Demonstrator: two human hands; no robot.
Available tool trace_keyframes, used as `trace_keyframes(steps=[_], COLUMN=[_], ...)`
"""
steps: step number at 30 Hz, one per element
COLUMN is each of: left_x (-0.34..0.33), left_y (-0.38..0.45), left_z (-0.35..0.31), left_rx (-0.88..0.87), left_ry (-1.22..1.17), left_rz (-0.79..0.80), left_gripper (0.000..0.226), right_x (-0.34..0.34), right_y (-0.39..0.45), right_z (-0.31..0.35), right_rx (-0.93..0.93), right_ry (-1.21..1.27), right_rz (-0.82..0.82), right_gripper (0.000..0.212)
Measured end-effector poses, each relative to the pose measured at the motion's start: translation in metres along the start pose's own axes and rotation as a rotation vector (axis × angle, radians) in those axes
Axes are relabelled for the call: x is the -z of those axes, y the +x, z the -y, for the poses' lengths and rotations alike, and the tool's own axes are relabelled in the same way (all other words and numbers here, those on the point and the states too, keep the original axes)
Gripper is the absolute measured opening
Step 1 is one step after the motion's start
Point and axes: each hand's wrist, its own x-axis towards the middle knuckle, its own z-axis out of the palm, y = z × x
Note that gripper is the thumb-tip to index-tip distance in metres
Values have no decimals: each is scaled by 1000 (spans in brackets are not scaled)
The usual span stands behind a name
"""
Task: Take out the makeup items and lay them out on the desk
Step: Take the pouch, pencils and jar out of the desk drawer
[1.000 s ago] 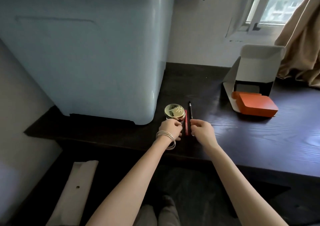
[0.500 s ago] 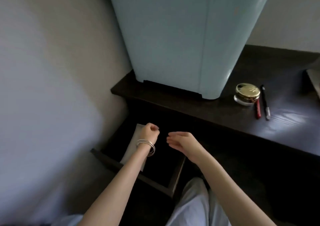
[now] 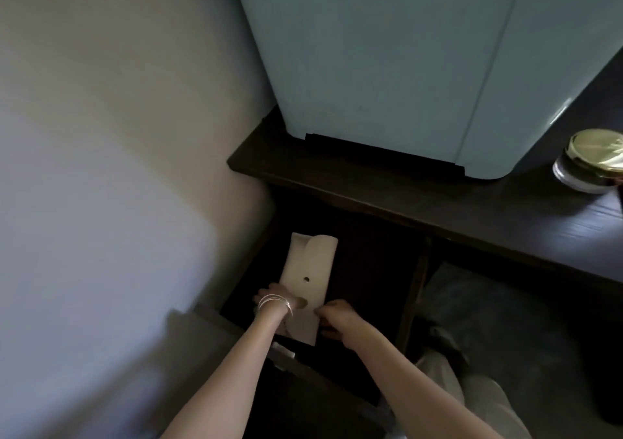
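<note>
Two hands down in the open dark wooden drawer, seen from the head camera, both at the near end of the long flat white pouch with a small round hole. Left hand, with thin silver bangles at the wrist, against the pouch's left near edge; right hand against its right near edge, fingers curled there. Apart from each other, the pouch's width between them; grip not plain in the dim light, so firmly pinched or merely touching cannot be told. Long axis of the pouch straight away from the hands, far end toward the back of the drawer. Equally near to both hands. Up and far to the right of the hands, on the dark table: round glass jar with gold lid, beside the pale blue plastic bin. Next move, probably: lift near end, draw pouch back and up.
</note>
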Motion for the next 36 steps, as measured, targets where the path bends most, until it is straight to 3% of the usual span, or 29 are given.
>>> trace_keyframes(steps=[6, 11, 14, 17, 28, 36], left_x=[24, 43, 47, 45, -17, -52], left_y=[-39, -127, -182, -235, -368, -382], left_z=[-3, -6, -3, -7, -142, -306], left_rx=[-160, -287, -382, -511, -910, -1052], left_ry=[-545, -567, -541, -467, -333, -338], left_rz=[142, 109, 59, 15, 17, 81], left_gripper=[61, 35, 30, 34, 61, 54], right_x=[11, 39, 57, 81, 249, 390], right_y=[-28, -101, -156, -208, -332, -305], right_z=[20, 38, 36, 20, -22, 22], right_rx=[104, 243, 316, 399, 635, 625], right_ry=[195, 260, 253, 221, 173, 66], right_rz=[-25, 23, 54, 43, -334, -724], right_gripper=[38, 16, 5, 8, 13, 23])
